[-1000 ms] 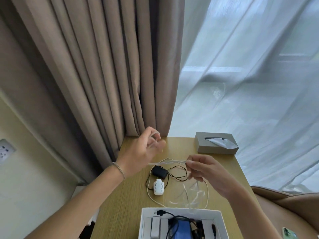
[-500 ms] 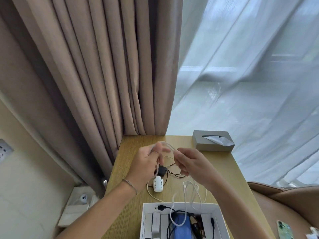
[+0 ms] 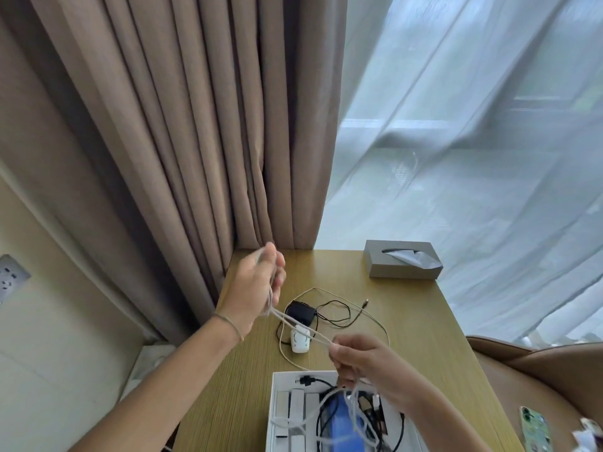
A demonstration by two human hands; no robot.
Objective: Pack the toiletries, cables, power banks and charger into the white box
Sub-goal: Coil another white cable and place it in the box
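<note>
The white cable (image 3: pixel 301 324) ran taut between the two hands, its long axis slanting from about 10 o'clock down to 4 o'clock across the counter (image 3: pixel 408 324). The left hand (image 3: pixel 257 288) was raised at the far end, fingers closed around a doubled loop of it. The right hand (image 3: pixel 365 363) pinched the near end, and from that fist the slack fell in loose strands straight into the white box (image 3: pixel 277 380), which sat at 6 o'clock from both hands, at the counter's near edge.

The right hand hovered almost over the box's far rim, so it was clearly the nearer one; the left was well apart from it, up toward 11 o'clock. By my judgement the cable was being gathered into folds, and the bundle would need to come down toward 6 o'clock to go in.

Still on the counter, between the hands and beyond them, lay a black charger (image 3: pixel 300 312) with its thin black lead, a small white plug (image 3: pixel 299 341) just beside it, and a second pale cable (image 3: pixel 375 318) curving round toward 2 o'clock. The box already held several packed items, partly hidden.
</note>
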